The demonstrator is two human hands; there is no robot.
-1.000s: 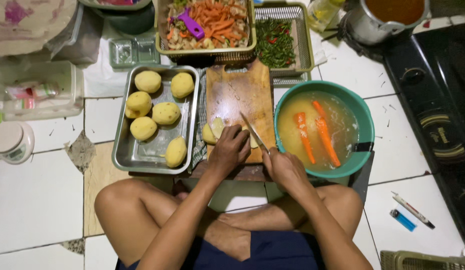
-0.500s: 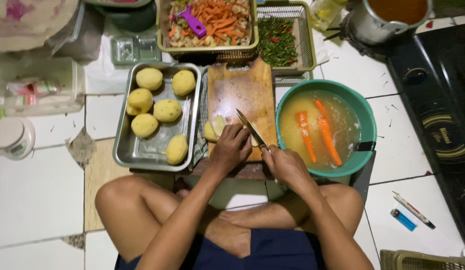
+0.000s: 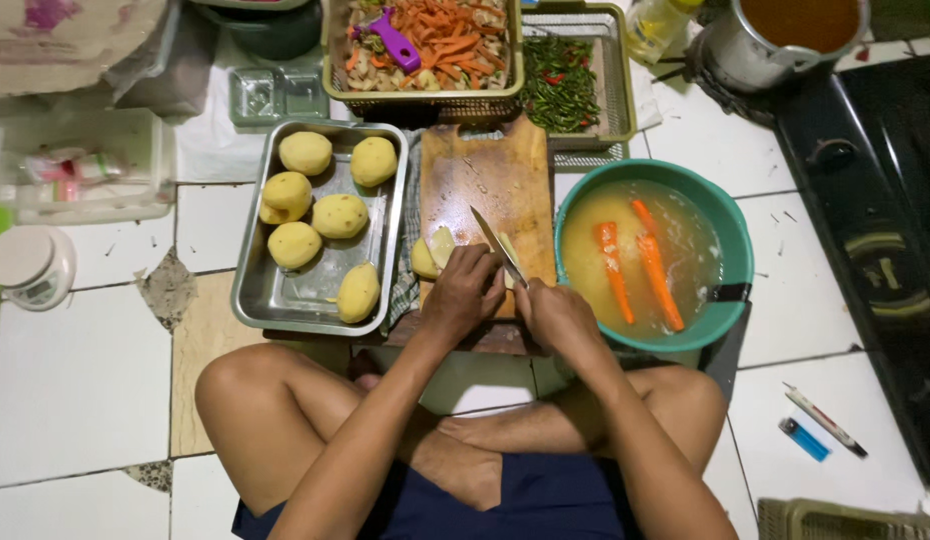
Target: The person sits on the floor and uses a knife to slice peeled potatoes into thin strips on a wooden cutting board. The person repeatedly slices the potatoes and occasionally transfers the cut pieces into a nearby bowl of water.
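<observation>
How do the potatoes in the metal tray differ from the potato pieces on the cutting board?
The potatoes in the metal tray are whole and rounded; the potato pieces on the cutting board are cut, showing flat faces. The tray potatoes lie untouched; the left hand is at the board pieces. Both are peeled and yellow.

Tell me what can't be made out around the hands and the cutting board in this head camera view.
- Potato piece: the left hand covers part of it.
- Knife: handle buried in the right hand.
- Cutting board: near end hidden under both hands.
- Pot: cut off by the top edge.
</observation>
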